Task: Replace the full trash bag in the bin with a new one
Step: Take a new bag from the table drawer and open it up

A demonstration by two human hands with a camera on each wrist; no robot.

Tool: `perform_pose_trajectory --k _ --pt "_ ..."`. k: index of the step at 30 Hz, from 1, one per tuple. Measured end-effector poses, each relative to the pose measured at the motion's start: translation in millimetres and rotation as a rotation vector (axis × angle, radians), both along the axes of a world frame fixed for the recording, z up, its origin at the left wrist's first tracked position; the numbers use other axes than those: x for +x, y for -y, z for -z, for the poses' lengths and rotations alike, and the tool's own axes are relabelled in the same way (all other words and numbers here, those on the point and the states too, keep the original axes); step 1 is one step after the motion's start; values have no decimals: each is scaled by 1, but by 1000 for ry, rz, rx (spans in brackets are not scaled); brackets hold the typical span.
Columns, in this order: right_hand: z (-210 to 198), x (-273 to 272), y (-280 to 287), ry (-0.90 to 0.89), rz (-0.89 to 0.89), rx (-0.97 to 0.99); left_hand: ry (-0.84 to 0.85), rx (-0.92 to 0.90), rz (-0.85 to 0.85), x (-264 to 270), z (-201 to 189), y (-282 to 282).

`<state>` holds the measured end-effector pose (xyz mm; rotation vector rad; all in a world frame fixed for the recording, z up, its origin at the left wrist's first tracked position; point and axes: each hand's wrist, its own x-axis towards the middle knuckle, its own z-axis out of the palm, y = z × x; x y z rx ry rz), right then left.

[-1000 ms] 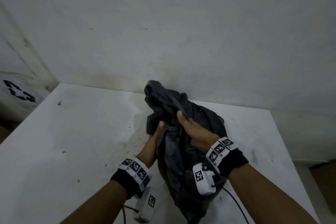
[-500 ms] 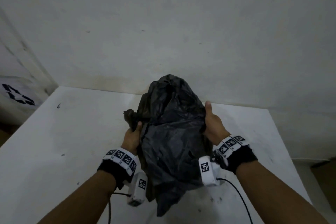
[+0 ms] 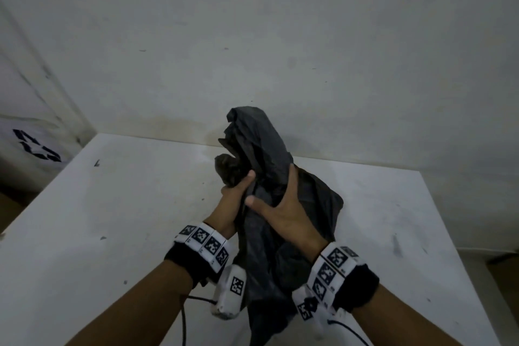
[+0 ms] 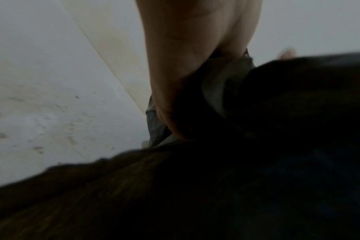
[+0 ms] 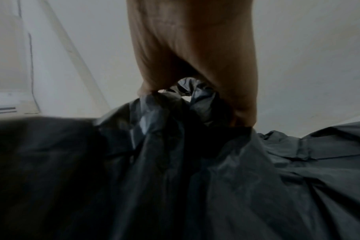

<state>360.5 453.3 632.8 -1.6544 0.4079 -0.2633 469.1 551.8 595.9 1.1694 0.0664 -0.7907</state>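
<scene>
A crumpled black trash bag (image 3: 280,247) stands on the white table (image 3: 112,219), its top gathered into a peak near the wall. My left hand (image 3: 234,195) grips a bunched fold on the bag's left side, thumb up against it. My right hand (image 3: 280,205) lies across the front of the bag just beside the left hand, thumb spread to the left, fingers wrapped round a fold. In the right wrist view the bag (image 5: 195,162) bunches between thumb and fingers. The left wrist view is mostly filled by dark blurred bag (image 4: 257,146). No bin is in view.
The table butts against a stained white wall (image 3: 280,36). At the far left stands a white object with a black arrow mark (image 3: 36,146). The table's right edge (image 3: 449,233) drops to the floor. Cables (image 3: 185,314) hang from both wrist cameras.
My hands, earlier apart on either side of the puffed-up bag, have come together at its front. The right hand crossed leftward, and the bag's top has narrowed into a peak.
</scene>
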Motion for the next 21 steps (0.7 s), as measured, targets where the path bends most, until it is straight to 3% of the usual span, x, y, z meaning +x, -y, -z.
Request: perform_pose_trajectory --k 3,6,9,16,21 --pt "11 3 16 -31 -56 -25 107 93 31 0 -3 6" --pt "4 6 49 -22 118 24 217 111 32 8 -8 -4" --pt "-4 0 88 -52 304 -51 303 100 10 20 -15 -23" --pt "-24 -22 136 -79 463 158 234 141 -163 29 -26 -56" --pt "-20 -24 143 -77 495 130 204 254 -317 43 -14 -67"
